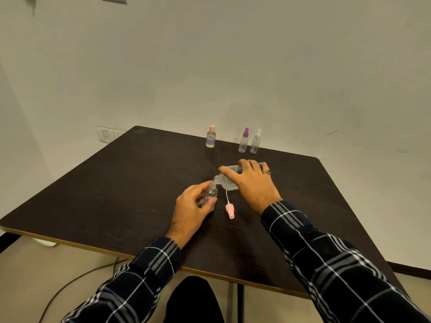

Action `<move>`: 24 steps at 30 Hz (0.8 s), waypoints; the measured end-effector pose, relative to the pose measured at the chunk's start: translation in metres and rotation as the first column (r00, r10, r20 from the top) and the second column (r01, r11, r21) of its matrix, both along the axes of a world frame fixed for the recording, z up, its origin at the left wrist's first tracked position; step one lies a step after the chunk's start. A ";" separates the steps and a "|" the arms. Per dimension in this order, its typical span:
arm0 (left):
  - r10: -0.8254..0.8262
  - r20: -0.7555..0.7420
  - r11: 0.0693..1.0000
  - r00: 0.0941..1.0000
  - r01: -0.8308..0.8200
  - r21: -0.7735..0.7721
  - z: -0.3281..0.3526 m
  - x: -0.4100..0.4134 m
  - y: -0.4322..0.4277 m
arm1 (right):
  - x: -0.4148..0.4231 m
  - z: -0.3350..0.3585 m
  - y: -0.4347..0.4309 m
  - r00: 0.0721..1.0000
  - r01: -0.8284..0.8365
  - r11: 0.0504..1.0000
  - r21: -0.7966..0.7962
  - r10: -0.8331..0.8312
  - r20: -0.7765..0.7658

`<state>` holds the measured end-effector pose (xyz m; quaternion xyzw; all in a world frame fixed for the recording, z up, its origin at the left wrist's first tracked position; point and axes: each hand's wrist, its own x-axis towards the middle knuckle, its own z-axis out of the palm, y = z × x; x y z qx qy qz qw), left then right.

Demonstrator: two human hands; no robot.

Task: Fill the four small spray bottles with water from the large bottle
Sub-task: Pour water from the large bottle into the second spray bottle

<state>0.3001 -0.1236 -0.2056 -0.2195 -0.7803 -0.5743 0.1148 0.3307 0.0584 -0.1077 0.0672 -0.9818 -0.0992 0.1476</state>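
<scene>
Head view, single entry. My left hand (pixel 191 206) curls round the uncapped small spray bottle (pixel 210 193), upright at mid-table (pixel 116 183). My right hand (pixel 251 183) wraps the tilted large bottle (pixel 227 180), mouth at the small neck. A pink spray head (pixel 229 211) lies just beside. I judge one fill is underway. The purple-topped bottle (pixel 243 141) and white-topped bottle (pixel 255 142) stand capped at the far edge, levels unreadable. The pink-capped bottle (pixel 211 137) holds tinted liquid. No stream is discernible.

A plain indoor room, office or home cannot be told; dark laminate table (pixel 116 183) under the fingers (pixel 228 170) of the right hand (pixel 253 183); bare off-white wall (pixel 233 66) beyond them; wall sockets (pixel 106 135) far to their left; loose cable (pixel 77 279) on beige floor (pixel 28 271), nearer than them.
</scene>
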 end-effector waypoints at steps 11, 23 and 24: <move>0.009 0.001 1.000 1.000 -0.009 -0.003 0.000 0.000 0.000 | 0.002 0.004 -0.001 1.000 0.000 1.000 0.010 0.000 0.020; 0.003 0.005 1.000 1.000 -0.003 0.004 0.000 0.001 0.000 | 0.002 0.004 -0.002 1.000 0.000 1.000 0.009 0.000 0.019; 0.003 0.002 1.000 1.000 -0.003 0.003 0.000 0.001 0.000 | 0.002 0.004 -0.002 1.000 0.002 1.000 0.010 -0.003 0.019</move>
